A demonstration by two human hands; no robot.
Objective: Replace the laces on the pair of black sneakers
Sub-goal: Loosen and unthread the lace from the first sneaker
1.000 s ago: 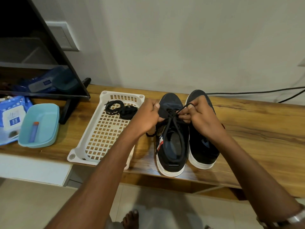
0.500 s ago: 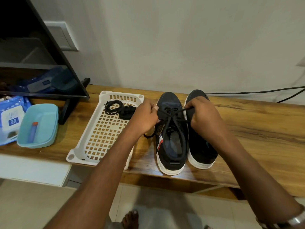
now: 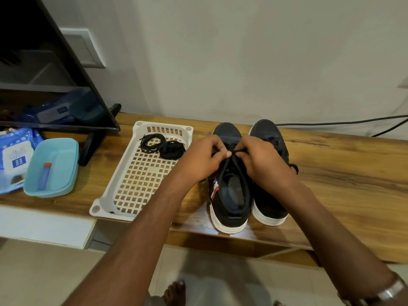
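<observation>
Surface (image 3: 331, 164): wooden top, long, runs left to right against a pale wall; carries all items below.

Screen (image 3: 44, 62): dark, flat, at far left on a black foot; its glass reflects blue packaging.

Basket (image 3: 136, 186): white plastic tray with a square-hole grid, lies flat left of the sneakers, its near corner at the edge of the surface.

Sneakers, pair: black uppers, white soles, toes toward the wall, side by side and touching. Left sneaker (image 3: 229, 195) sits nearer the basket; right sneaker (image 3: 268, 202) just beside it, partly covered by the right forearm.

Blue tub (image 3: 64, 155): pale turquoise, shallow, at left of the basket, holds a small blue tube with an orange cap (image 3: 44, 175).

Wipes packet (image 3: 13, 160): blue and white, at the far left edge, touching the tub.

Left hand (image 3: 203, 160): over the tongue of the left sneaker, fingers curled, thumb and fingertips pinching the lace (image 3: 237, 173).

Right hand (image 3: 260, 160): meets the left hand above the same sneaker, fingers curled round the lace (the two loops hang down across the shoe opening). A metal watch band shows at the wrist.

Spare laces (image 3: 163, 145): two black coiled bundles in the far end of the basket.

Cable (image 3: 342, 123): black, along the wall at right.
</observation>
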